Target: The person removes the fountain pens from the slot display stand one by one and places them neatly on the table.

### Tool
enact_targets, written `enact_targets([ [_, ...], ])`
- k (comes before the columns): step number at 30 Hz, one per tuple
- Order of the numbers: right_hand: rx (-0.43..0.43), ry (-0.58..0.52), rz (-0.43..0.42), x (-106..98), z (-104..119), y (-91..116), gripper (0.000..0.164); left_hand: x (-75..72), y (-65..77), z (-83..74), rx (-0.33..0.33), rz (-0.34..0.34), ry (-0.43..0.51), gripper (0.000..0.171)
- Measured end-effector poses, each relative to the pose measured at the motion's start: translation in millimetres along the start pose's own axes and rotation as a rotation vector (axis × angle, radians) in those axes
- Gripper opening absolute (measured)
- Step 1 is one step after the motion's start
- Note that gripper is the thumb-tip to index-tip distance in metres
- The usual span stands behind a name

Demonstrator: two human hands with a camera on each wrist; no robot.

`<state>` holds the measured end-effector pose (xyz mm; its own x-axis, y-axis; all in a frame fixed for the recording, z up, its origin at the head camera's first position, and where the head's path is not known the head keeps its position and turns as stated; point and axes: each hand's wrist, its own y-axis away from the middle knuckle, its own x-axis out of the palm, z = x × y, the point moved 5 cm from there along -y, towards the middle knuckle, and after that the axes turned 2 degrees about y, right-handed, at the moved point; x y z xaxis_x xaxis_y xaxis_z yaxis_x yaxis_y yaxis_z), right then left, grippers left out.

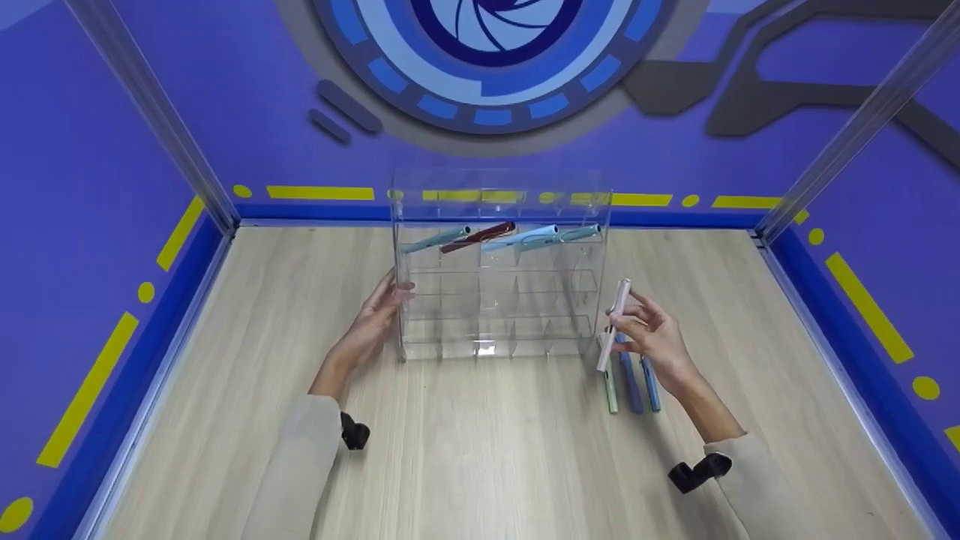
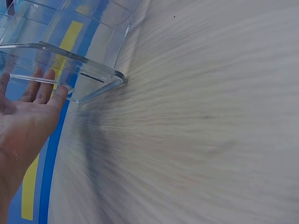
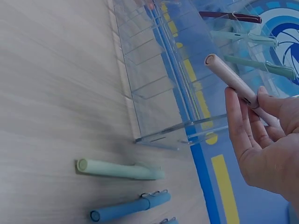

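Note:
A clear display rack point(image 1: 498, 306) with several tiers of compartments stands upright on the table. My left hand point(image 1: 373, 315) holds its left side near the front edge, with fingers point(image 2: 42, 91) partly seen through the clear plastic. In my right hand point(image 1: 660, 345), thumb and fingers pinch a pale pink pen point(image 1: 615, 324) just off the rack's right side, tilted and clear of the table. Several capped pens lie slanted in an upper tier, among them a dark red pen point(image 1: 480, 236) and a light blue pen point(image 1: 521, 238).
Beside the rack's right front corner, below my right hand, a pale green pen point(image 3: 119, 169), a violet-blue pen point(image 1: 630, 382) and a blue pen point(image 1: 650, 384) lie on the wooden table point(image 1: 480, 450). Blue printed walls point(image 1: 315, 161) enclose the back and sides.

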<state>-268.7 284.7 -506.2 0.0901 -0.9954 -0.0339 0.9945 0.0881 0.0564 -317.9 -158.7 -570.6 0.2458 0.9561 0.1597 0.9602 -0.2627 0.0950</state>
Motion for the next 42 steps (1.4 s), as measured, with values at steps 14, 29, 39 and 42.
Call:
enact_targets([
  [14,0.065,0.082,-0.094,-33,-11,6,0.065,-0.9,1.0,-2.6,0.013,-0.003,-0.007,0.065],
  [29,0.090,0.159,-0.133,-64,-24,11,0.071,0.1,0.5,-0.7,0.030,0.012,0.008,0.064],
  [39,0.107,0.126,-0.185,-86,-37,13,0.064,-0.6,-1.1,1.4,0.035,0.016,0.014,0.066],
  [42,0.112,0.157,-0.187,-92,-42,14,0.063,-0.3,-0.5,1.4,0.035,0.021,0.021,0.065],
])
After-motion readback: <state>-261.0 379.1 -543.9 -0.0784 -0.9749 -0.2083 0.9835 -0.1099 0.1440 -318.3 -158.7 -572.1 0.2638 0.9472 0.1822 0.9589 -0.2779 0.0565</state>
